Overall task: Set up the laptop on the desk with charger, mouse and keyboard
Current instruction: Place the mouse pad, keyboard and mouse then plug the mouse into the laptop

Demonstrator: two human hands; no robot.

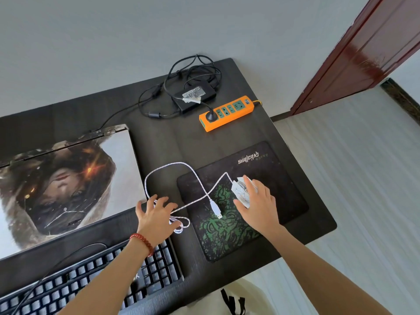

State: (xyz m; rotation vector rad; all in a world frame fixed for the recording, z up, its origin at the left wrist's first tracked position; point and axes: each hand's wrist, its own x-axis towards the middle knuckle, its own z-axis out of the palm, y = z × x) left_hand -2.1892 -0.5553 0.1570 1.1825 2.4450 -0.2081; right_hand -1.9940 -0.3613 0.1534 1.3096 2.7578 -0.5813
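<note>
Sorting the mouse cable is the job right now, by the look of it. The right hand point(256, 201) has its grip curled over the white mouse point(241, 189), which sits on the mouse pad point(268, 160). The left hand point(156, 212) is spread wide with its fingers on the loose white cable point(168, 165), pinching nothing that I can see, just beside the near right corner of the closed laptop point(68, 178).

Between the 2 hands lies the USB plug point(216, 209), free on the pad and not yet in any port. My advice: keep the mouse pinned with the right, let the left untangle the bunch just below its palm, then take the plug by its body, not the cord.

Beyond both hands, the charger point(195, 96) is plugged into the orange power strip point(227, 112), its lead running to the laptop's rear.

Hard to judge: the laptop's ports, none visible from here. The keyboard point(91, 276), under the left forearm, is cut off at the frame's edge, as is the worktop point(172, 137).
</note>
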